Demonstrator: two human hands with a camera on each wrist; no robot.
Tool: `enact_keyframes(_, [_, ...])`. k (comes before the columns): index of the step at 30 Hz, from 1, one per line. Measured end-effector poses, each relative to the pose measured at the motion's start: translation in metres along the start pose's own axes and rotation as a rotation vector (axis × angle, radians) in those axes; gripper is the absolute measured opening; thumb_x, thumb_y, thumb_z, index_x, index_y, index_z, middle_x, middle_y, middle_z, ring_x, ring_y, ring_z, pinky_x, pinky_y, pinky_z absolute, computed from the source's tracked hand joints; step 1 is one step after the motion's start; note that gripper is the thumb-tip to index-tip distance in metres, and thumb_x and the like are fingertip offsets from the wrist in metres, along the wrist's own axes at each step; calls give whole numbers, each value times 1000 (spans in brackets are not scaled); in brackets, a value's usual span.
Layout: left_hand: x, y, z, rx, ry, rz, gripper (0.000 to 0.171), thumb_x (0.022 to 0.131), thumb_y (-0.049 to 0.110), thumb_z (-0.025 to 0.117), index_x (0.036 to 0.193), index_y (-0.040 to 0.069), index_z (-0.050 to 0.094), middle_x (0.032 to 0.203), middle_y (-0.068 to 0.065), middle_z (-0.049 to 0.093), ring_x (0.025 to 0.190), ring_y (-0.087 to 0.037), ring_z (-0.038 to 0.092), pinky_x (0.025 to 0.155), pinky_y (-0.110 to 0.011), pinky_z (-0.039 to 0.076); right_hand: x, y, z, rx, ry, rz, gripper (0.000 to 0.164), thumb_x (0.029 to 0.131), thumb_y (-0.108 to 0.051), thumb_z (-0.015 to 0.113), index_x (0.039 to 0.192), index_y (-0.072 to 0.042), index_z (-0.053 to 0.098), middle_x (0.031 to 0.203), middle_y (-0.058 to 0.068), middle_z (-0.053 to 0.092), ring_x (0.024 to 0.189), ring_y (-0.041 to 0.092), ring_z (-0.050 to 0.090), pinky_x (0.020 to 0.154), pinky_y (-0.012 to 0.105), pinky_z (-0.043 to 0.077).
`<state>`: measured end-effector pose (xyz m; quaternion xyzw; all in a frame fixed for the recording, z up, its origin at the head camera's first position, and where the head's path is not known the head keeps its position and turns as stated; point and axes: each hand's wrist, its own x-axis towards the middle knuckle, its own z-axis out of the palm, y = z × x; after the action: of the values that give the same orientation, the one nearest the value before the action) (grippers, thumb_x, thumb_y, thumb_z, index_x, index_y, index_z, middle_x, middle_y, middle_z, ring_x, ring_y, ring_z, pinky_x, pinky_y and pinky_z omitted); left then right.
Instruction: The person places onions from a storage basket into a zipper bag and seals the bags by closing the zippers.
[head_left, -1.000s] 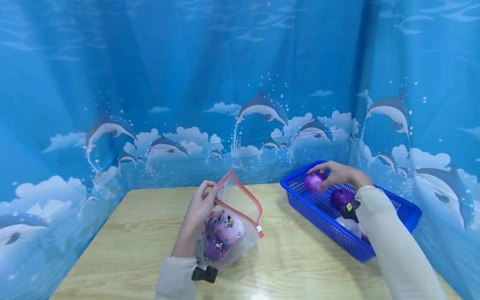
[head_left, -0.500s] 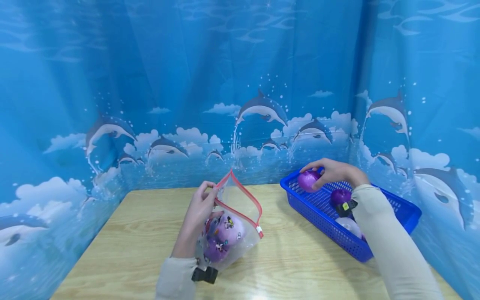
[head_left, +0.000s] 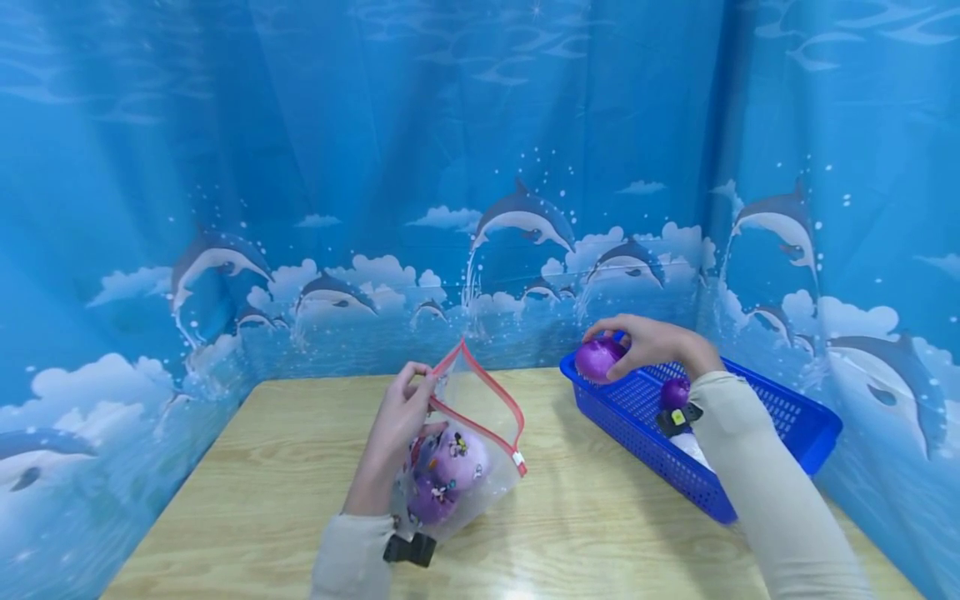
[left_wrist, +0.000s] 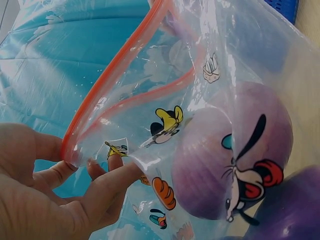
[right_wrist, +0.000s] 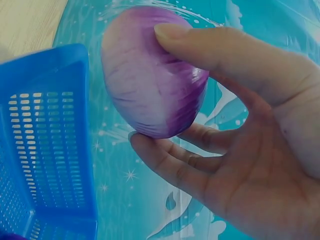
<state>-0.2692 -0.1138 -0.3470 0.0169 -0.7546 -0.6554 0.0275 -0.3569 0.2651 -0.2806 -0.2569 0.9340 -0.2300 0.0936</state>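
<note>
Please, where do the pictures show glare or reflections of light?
Head view: a white glare spot on the table at the bottom edge; left wrist view: shiny streaks on the clear bag; right wrist view: small glints on the purple onion.

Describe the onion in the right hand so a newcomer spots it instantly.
On the wood-grain table, find the long blue perforated basket. At its far left end in the head view, the right hand grips a purple onion. Unlike the darker purple one lying in the basket and the onions inside the clear bag, this one sits directly in the hand's grip.
</note>
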Motion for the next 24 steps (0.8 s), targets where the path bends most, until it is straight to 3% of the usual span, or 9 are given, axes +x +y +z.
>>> enact_keyframes(11, [1,0,1,9,-3,10,21,111,29,43,119,14,54,84,-6,46,81,-19,48,72,-35,67,4,-10,6,7,11,-51,64,82,-19,87,138,-17,57,135,19,53,122,41,54,91,47,61])
enact_keyframes(19, [1,0,1,16,0,-1,20,112,30,43,118,15,54,87,-6,48,81,-19,50,71,-34,67,7,-26,11,-28,29,-96,64,79,-18,89,135,-20,59,135,18,55,122,42,55,91,50,61])
enact_keyframes(24, [0,0,0,15,-6,-1,20,111,30,43,118,14,54,100,-13,57,85,-20,55,73,-34,67,9,-37,16,-8,12,-114,62,80,-18,88,135,-22,59,139,17,54,125,42,53,90,49,62])
